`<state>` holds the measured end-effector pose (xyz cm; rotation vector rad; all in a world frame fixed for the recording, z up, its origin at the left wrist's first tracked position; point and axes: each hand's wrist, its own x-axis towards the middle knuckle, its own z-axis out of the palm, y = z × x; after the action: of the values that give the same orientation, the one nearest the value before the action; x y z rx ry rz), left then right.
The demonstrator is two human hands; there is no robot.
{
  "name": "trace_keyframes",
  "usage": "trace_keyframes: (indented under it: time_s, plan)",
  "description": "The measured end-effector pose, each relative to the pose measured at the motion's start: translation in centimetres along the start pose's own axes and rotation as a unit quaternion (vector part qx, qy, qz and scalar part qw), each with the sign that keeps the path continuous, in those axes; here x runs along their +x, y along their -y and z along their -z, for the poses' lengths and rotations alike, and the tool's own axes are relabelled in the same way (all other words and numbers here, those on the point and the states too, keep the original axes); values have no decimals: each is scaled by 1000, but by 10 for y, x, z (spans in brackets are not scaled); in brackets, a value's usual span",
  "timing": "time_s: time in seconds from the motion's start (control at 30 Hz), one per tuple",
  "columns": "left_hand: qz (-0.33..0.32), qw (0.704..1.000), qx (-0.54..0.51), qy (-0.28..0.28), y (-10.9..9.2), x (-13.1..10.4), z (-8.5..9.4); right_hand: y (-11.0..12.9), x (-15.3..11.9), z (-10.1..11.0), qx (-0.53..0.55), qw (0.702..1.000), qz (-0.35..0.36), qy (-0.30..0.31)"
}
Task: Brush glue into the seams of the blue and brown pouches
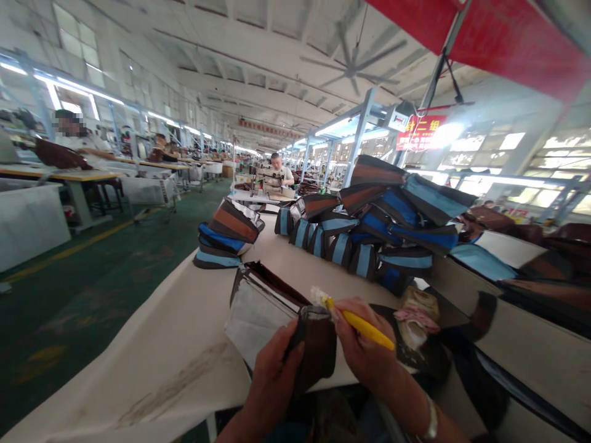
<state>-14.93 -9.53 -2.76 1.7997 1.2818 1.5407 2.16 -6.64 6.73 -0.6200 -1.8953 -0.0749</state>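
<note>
My left hand [277,360] is closed on the near edge of a bag piece [265,314], with brown and dark grey panels and a whitish lining turned outward. In my right hand [367,347] is a yellow-handled brush [369,330], its pale, clumped bristles pointing up and left. The bristles are just above the top edge of the bag piece; whether they touch it I cannot tell. Right of my right hand stands a crusted, yellowish container [418,314] with a pink cloth strip around it.
Stacked bag pieces in blue, brown and grey [383,215] cover the far right of the pale worktable [184,344]. A smaller stack [226,237] stands at the far left. Beyond, a person [279,172] sits at a sewing machine. Green floor [138,264] runs along the left.
</note>
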Motion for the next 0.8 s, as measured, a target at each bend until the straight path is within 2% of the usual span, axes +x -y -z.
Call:
trace_keyframes:
  time_s: [0.07, 0.13, 0.23, 0.37, 0.47, 0.57, 0.67, 0.7, 0.8]
  plan:
    - [-39, 998, 39, -9, -2, 0, 0, 0, -2, 3, 5, 1000, -13, 3]
    - [-105, 988, 111, -39, -2, 1, -2, -1, -6, 5, 16, 999, 4, 36]
    - [-217, 943, 236, -94, 0, 0, -5, -3, -8, 12, -8, 999, 31, 39]
    - [-306, 881, 346, -102, -2, -1, -8, 2, -1, 26, -26, 999, -24, 2]
    - [-331, 856, 387, -92, -6, -2, -11, 7, 4, 29, 11, 998, -52, 16]
    - [-336, 846, 404, -87, -9, -3, -14, 4, 9, 26, 15, 993, -28, 117]
    - [-342, 843, 404, -93, -10, -4, -15, -3, 15, 30, -37, 976, -4, 213]
    - [-344, 843, 403, -90, -11, -3, -16, -5, 18, 33, -57, 974, -5, 217]
    - [-348, 842, 404, -85, -14, -2, -15, -3, 24, 39, -77, 980, -35, 178]
